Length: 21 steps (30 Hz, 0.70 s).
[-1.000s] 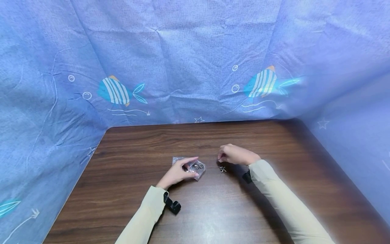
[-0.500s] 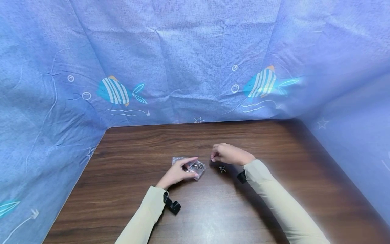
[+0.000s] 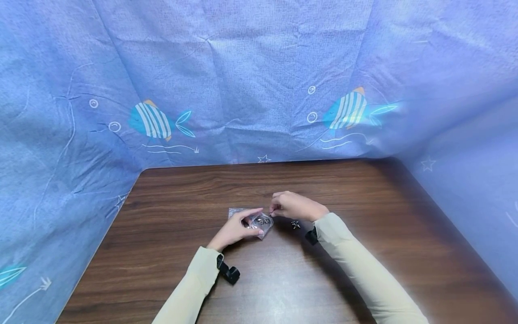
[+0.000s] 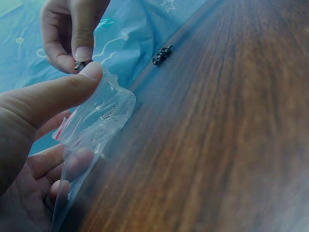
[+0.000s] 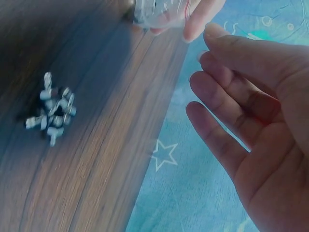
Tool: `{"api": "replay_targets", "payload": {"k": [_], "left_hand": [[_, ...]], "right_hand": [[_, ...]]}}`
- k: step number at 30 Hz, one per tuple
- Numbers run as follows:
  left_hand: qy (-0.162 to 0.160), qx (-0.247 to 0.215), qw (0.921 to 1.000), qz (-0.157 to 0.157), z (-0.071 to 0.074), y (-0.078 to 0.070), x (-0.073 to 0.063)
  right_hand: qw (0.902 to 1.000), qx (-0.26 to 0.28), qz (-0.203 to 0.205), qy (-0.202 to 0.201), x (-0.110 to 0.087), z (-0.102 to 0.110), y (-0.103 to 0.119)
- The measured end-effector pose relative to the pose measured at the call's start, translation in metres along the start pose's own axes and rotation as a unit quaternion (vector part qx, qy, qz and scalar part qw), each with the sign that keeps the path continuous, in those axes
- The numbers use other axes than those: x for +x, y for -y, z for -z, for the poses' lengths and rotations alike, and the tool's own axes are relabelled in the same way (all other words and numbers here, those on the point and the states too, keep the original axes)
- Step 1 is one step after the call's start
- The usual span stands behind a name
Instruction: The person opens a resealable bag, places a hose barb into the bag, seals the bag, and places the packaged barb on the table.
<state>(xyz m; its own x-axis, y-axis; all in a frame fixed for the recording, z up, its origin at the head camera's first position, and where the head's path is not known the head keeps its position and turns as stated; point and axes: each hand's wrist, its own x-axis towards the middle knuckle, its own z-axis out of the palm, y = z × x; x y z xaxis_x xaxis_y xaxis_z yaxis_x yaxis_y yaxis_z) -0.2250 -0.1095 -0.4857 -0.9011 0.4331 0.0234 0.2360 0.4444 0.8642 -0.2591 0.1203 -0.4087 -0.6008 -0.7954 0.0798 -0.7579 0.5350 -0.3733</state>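
Observation:
My left hand (image 3: pixel 234 230) holds a clear zip bag (image 4: pixel 118 99) spread between thumb and fingers, its mouth toward the right. Inside the bag lie several small metal pieces (image 4: pixel 108 113). My right hand (image 3: pixel 298 206) is at the bag's mouth, thumb and fingertips pinching a small dark metal piece (image 4: pixel 79 65), perhaps a screw. That piece is mostly covered by the fingers, and the right wrist view does not show it. A small heap of silvery, screw-like metal pieces (image 5: pixel 55 112) lies on the table, below and right of the right hand in the head view.
The brown wood-grain table (image 3: pixel 182 193) extends around both hands. A blue fish-print cloth (image 3: pixel 251 90) hangs behind it and along both sides. Black wrist straps, one with a camera (image 3: pixel 231 274), sit at the sleeve cuffs.
My right hand has moved left, from above the metal heap to the bag's mouth, carrying the pinched piece. The left hand and the bag have stayed in place.

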Motion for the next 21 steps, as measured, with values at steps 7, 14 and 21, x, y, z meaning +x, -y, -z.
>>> {"api": "replay_targets", "payload": {"k": [7, 14, 21], "left_hand": [[-0.003, -0.003, 1.0000, -0.005, 0.0003, 0.0011, -0.0004], [0.000, -0.004, 1.0000, -0.006, 0.0009, 0.0010, -0.0014], [0.003, -0.008, 0.9999, -0.007, 0.0015, 0.0001, -0.0013]], "right_hand": [[0.9998, 0.000, 0.021, 0.003, 0.0074, -0.0069, 0.0032], [0.9995, -0.006, 0.030, 0.001, 0.0102, -0.0095, 0.0084], [0.9997, 0.001, 0.021, 0.009, 0.0096, -0.0072, 0.0103]]}}
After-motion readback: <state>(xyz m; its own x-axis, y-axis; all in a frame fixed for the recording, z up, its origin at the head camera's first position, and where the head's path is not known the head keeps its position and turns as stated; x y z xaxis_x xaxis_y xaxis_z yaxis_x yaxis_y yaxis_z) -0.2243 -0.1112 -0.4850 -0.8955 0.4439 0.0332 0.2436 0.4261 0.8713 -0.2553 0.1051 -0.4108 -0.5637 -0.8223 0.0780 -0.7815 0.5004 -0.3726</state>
